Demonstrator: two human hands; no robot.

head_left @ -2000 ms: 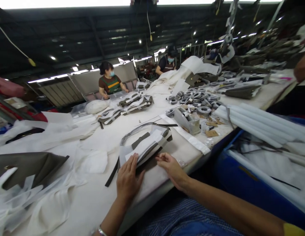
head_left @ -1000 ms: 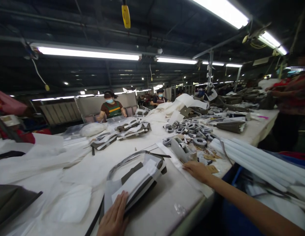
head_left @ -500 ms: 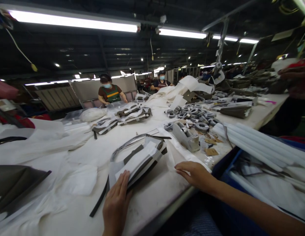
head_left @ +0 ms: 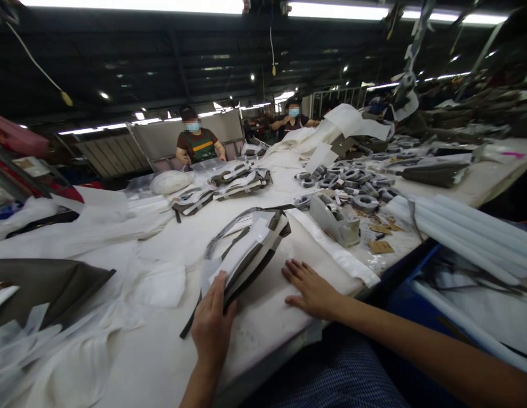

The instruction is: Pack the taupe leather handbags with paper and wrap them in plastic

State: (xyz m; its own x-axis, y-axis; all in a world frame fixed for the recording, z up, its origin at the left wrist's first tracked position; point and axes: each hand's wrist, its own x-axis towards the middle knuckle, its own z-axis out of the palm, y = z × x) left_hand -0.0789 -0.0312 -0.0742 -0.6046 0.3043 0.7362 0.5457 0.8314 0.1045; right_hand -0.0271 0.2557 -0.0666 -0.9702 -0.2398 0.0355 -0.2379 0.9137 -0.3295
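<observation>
A folded grey-green bag with white wrapping (head_left: 257,249) lies slantwise on the worktable, its curved, wrapped handle on the left side. My left hand (head_left: 212,317) is closed on the near end of this bag, fingers over the top and thumb at its right side. Right of the bag, my right hand (head_left: 310,289) rests flat with fingers spread on a thin white sheet (head_left: 314,243). The sheet's thick folded edge runs down to the table's front edge. Part of the sheet is hidden under the bag.
A tape dispenser (head_left: 334,221) stands beyond the sheet, near piled grey rings (head_left: 357,181) and brown tags (head_left: 380,246). More wrapped bags (head_left: 242,184) lie farther back. A dark bag (head_left: 46,286) is at left, a blue bin (head_left: 410,306) at right. Two people are across the table.
My right hand has gone from a pinched pose at the sheet to lying flat with spread fingers. The sheet now reaches the table's front edge. The view has tilted down.
</observation>
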